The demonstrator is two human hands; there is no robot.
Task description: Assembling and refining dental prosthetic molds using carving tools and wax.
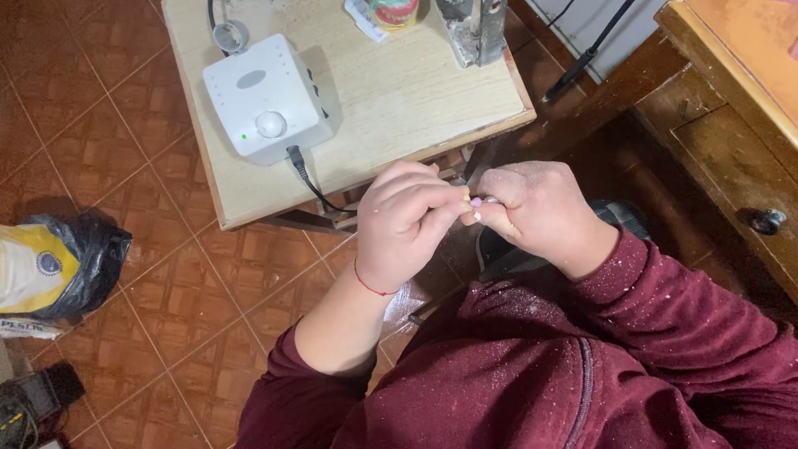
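Note:
My left hand [407,220] is curled shut around a small pale piece held between thumb and fingers; most of it is hidden. My right hand [536,208], dusted with white powder, grips a thin metal handpiece whose small pink tip [476,201] meets the piece in my left hand. Both hands meet just below the front edge of a small wooden table [399,91]. A red thread circles my left wrist. My maroon sleeves are speckled with white dust.
A white control box [266,96] with a round knob and a black cable sits on the table. A dental model [392,12] and a metal fixture [474,29] stand at the far edge. A wooden drawer cabinet [731,158] is right; a black bag [66,262] lies left.

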